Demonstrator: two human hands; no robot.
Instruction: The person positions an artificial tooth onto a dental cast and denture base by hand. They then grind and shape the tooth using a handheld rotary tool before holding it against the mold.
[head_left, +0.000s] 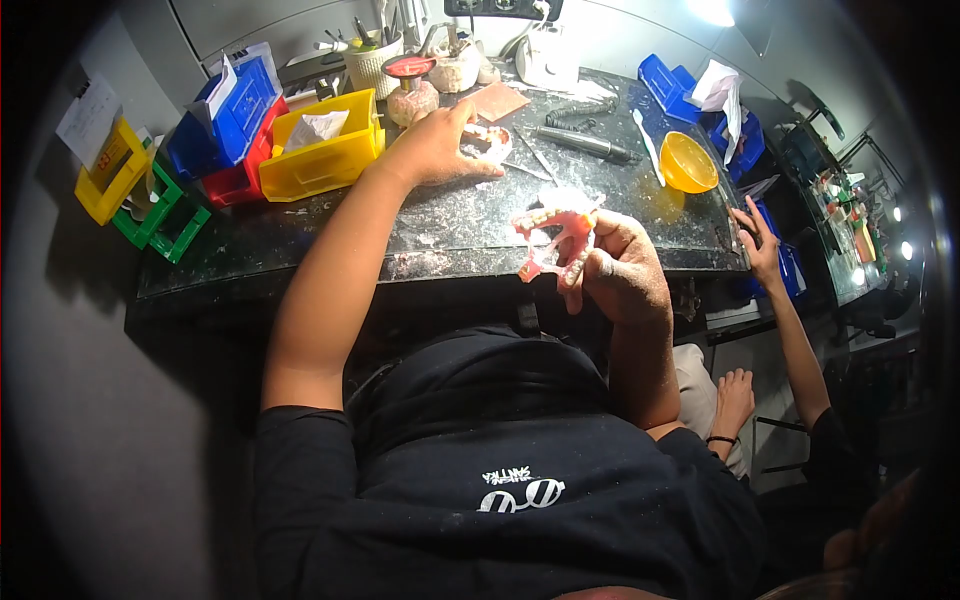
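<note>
My right hand (630, 265) is closed on a denture (578, 230) with pink gum parts and pale teeth, raised in front of the bench edge under bright light. Over the dark workbench (430, 235), my left hand (440, 147) has its thumb and fingers around a small dental cast (490, 147) of white and reddish-brown colour, which rests on or just above the surface. A thin metal tool (538, 155) lies beside the cast. Behind it is a flat pink wax sheet (496, 101).
Yellow bin (325, 165), blue bin (225, 125) and red bin (235, 180) stand at left. A handpiece (585, 144), white brush (648, 148) and orange bowl (688, 163) lie toward the right. Another person's hand (760, 245) touches the bench's right edge.
</note>
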